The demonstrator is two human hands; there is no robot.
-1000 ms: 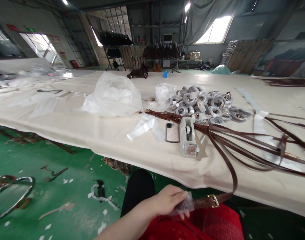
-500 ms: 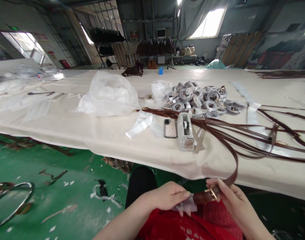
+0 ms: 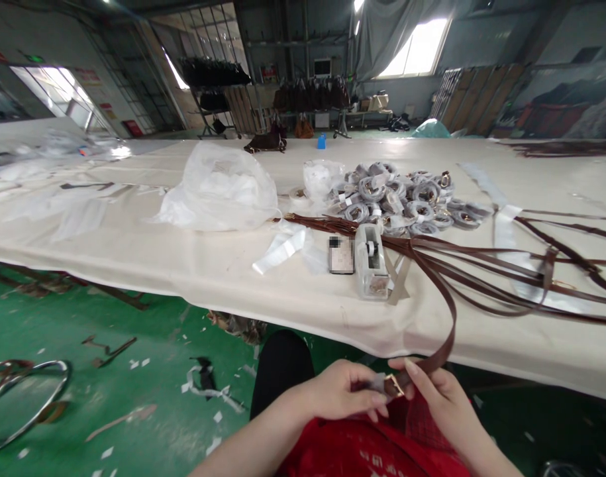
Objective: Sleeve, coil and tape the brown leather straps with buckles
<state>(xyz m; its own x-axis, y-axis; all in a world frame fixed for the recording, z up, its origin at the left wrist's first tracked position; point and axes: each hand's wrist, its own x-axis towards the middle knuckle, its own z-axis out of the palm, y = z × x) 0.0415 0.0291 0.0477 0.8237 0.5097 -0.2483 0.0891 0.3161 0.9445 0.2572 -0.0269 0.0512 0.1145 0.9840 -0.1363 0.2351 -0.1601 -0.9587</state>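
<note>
A brown leather strap (image 3: 448,331) runs from the bundle on the table down over the edge to my lap. My right hand (image 3: 434,391) pinches it just beside its gold buckle (image 3: 393,385). On the other side of the buckle, my left hand (image 3: 345,392) is closed around the strap's end, where a bit of thin greyish wrapping (image 3: 377,383) shows between the fingers. Most of that wrapping is hidden by the left hand. Above my hands on the table stands a clear tape dispenser (image 3: 372,265), with a phone-like item (image 3: 341,256), blurred out, at its left.
Several coiled, wrapped straps (image 3: 412,199) are heaped behind the dispenser. More brown straps (image 3: 501,271) stretch to the right. A large translucent plastic bag (image 3: 220,189) sits left of them, with white strips (image 3: 280,252) in front. A metal ring (image 3: 59,391) stands above the green floor.
Both hands have come closer together, the right one moving left along with the buckle. The wrapping that hung below my left hand is now mostly covered by its fingers.
</note>
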